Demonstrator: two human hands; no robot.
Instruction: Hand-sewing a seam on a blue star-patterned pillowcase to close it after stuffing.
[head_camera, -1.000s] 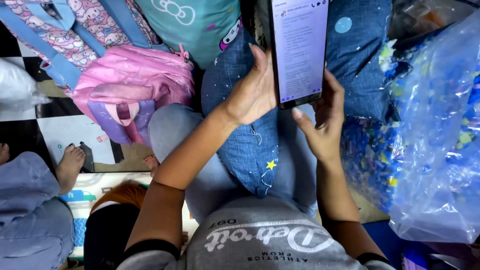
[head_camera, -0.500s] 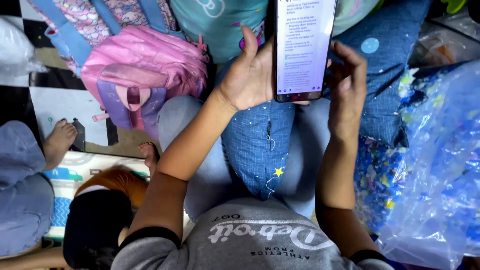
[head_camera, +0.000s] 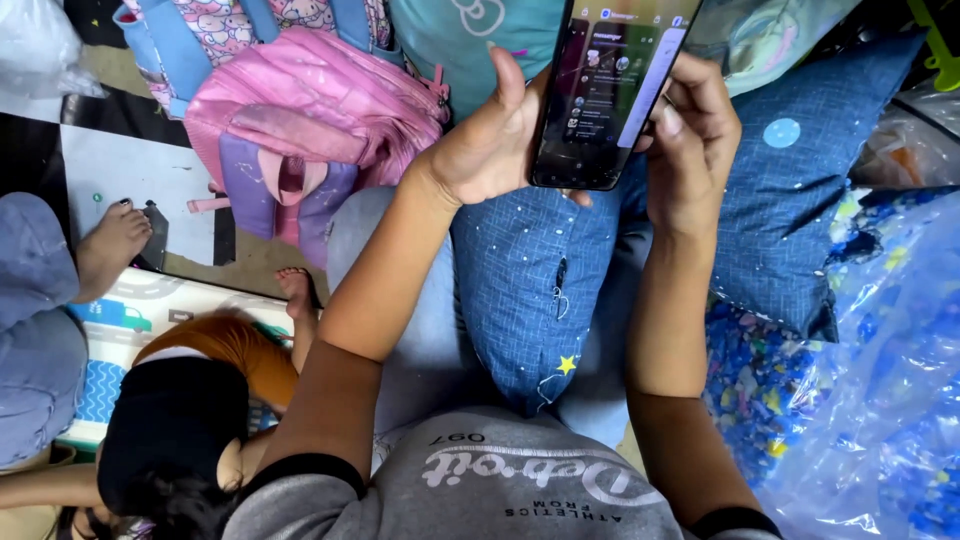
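Both hands on dark slim smartphone (head_camera: 610, 95).
L hand (head_camera: 490, 150) grasps its edge; R hand (head_camera: 690, 150) grips opposite side, above blue star-print fabric cushion (head_camera: 530, 290).

Both bare forearms reach forward and up from grey sleeves, elbows bent and set apart. The left hand (head_camera: 490, 150) is cupped, thumb raised straight, fingers curled out of sight in a closed grip. The right hand (head_camera: 692, 150) sits beside it, wrist bent, fingers curled inward, thumb angled toward the left hand.
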